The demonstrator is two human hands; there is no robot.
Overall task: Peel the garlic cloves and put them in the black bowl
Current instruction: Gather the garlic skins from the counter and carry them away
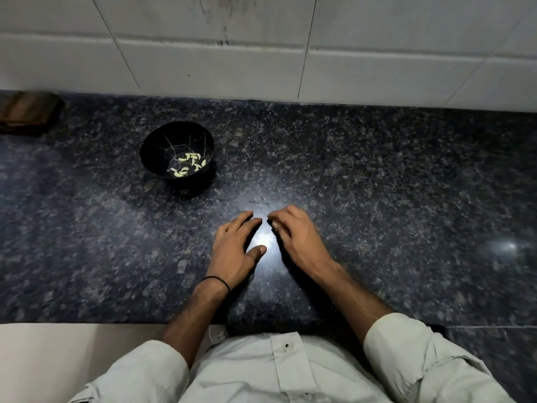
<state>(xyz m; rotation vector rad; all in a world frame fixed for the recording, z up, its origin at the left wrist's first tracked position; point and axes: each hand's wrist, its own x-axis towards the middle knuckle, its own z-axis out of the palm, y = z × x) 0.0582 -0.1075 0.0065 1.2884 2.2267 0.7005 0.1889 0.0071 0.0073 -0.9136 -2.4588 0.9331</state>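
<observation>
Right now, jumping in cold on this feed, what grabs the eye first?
Two bare hands lie on the dark granite counter at centre: left hand flat, right hand curled beside it. Up and to the left stands the black bowl with pale peeled garlic cloves in its bottom.

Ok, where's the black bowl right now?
In the head view, the black bowl sits on the dark granite counter, ahead and left of the left hand, with peeled garlic cloves inside.

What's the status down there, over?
Both hands flat on the counter, left hand and right hand empty. Peeled garlic cloves sit in the black bowl. No unpeeled garlic visible. Nothing in the way.
</observation>
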